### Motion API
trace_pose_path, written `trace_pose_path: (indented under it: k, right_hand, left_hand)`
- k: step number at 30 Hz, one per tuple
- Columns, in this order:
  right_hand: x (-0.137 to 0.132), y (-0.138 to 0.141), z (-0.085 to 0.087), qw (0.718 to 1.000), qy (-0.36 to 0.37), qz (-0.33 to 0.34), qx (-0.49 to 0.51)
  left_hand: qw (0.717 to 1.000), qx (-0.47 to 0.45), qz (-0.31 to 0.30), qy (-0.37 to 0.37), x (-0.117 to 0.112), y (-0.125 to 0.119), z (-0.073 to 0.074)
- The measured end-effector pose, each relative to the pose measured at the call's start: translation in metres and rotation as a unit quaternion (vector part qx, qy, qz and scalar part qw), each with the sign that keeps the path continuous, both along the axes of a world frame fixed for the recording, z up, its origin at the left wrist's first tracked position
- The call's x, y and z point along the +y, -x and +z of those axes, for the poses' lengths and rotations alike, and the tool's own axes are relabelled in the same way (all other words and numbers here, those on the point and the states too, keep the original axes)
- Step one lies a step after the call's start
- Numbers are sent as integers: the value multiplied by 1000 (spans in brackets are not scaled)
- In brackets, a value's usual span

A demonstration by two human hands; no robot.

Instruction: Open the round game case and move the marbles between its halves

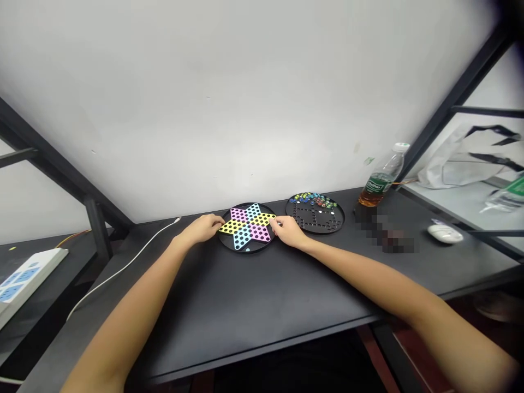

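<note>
A star-shaped Chinese checkers board [242, 238] in pink, blue and yellow, dotted with dark holes, sits over a round black tray [248, 250]. My left hand [206, 226] grips the board's left yellow tip, its fingers curled. At the opposite yellow tip, my right hand [287, 230] has thumb and fingers closed on the edge. Parts of the fingertips are hidden. Just right of my right hand is a second round black tray [327, 229], with several coloured marbles [313, 198] gathered along its far side.
A bottle of amber drink [374, 188] stands at the back right, beside a blurred-out patch. A white computer mouse [445, 233] lies farther right. White cable [123, 267] crosses the table's left side, near a power strip [30, 275]. Behind is a pale wall [245, 109].
</note>
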State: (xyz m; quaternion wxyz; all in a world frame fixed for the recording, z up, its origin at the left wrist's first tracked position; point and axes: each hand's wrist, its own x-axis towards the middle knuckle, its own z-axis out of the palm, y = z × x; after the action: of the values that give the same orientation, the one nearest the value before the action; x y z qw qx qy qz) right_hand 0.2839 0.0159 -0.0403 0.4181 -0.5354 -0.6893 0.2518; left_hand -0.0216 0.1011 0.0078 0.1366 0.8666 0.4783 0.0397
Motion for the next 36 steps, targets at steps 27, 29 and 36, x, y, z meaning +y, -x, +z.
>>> trace_pose_path:
  k: [27, 29, 36]
  right_hand:
    - [16, -13, 6, 940, 240, 5, 244]
    - [18, -23, 15, 962, 207, 9, 180]
    - [37, -91, 31, 926, 6, -82, -370]
  left_hand:
    - [997, 65, 26, 19, 27, -12, 3]
    - [997, 68, 30, 12, 23, -13, 5]
    - [997, 72, 15, -34, 21, -13, -2]
